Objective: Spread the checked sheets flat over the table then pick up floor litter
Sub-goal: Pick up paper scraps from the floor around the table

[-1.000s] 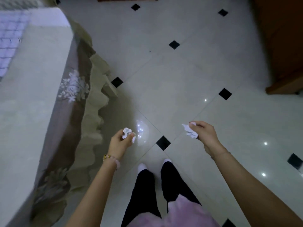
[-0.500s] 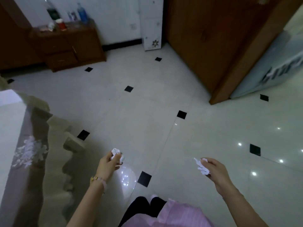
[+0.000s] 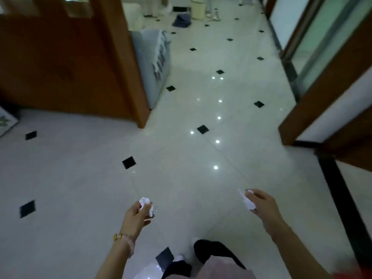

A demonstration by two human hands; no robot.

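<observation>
My left hand (image 3: pixel 135 217), with a gold bracelet at the wrist, is closed on a crumpled white paper scrap (image 3: pixel 145 202) held at the fingertips. My right hand (image 3: pixel 261 205) grips another crumpled white paper scrap (image 3: pixel 248 202). Both hands are held out low in front of me over the glossy white floor (image 3: pixel 181 158) with black diamond insets. The table and the checked sheets are out of view.
A brown wooden door (image 3: pixel 66 57) stands open at the upper left. A grey sofa end (image 3: pixel 155 57) sits behind it. A wood-framed sliding door (image 3: pixel 330 87) lines the right. A white bin (image 3: pixel 198 8) and a dark bag (image 3: pixel 182 21) stand far down the hallway.
The view has swung away from the cloth-covered table and the cabinet room to a doorway and hallway. Both hands keep hold of their paper scraps.
</observation>
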